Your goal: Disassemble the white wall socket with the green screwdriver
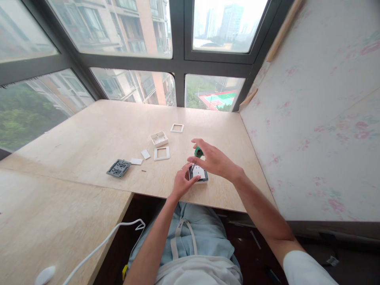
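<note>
Close to the table's front edge lies a wall socket (198, 172), a white face in a dark frame seated on a white box. My left hand (183, 183) grips its left side, thumb over the front and fingers along the far left corner. Above it, my right hand (212, 160) is closed around a screwdriver (198, 151) with a green handle. The screwdriver's shaft points down at the left part of the socket. Its tip is too small to make out, so I cannot tell whether it sits in a screw.
Left of my hands lie a white back box (159, 138), two white frames (162, 153) (177, 128), two white cover plates (145, 154) (136, 161), a dark grey socket module (118, 168) and a small screw (143, 171). A white cable (103, 241) crosses the lower left tabletop. A papered wall (314, 118) stands right.
</note>
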The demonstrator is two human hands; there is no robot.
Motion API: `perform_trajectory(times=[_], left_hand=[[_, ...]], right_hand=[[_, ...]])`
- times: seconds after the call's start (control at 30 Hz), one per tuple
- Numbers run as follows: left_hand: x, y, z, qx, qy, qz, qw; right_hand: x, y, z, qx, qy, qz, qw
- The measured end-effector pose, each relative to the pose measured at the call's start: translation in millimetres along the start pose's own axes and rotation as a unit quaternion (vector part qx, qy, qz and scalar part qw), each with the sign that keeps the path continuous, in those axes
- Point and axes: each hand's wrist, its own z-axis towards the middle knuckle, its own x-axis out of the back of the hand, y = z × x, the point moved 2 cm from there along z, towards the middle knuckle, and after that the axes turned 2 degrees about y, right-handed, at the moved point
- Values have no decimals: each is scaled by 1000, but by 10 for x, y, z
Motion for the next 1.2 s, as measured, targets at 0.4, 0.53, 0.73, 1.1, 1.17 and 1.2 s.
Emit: perform_trajectory(times=[0.4, 0.53, 0.73, 1.1, 1.17, 1.2], left_hand=[[15, 43, -11, -4, 5, -16, 1000], [15, 47, -17, 6, 0, 5, 1000], [4, 36, -12, -13, 1, -13, 1000], [9, 30, -9, 9, -4, -13, 1000], [6, 28, -11, 6, -4, -13, 1000], [4, 26, -12, 5, -4, -11, 1000]], right_hand=[[20, 117, -79, 81, 10, 83, 993], [-10, 92, -97, 31, 27, 65, 997], [43, 28, -9, -139, 40, -186, 972], [-58, 175, -25, 12, 51, 38, 998], [-76, 173, 44, 15, 92, -6, 996], [-81, 172, 78, 21, 111, -25, 993]])
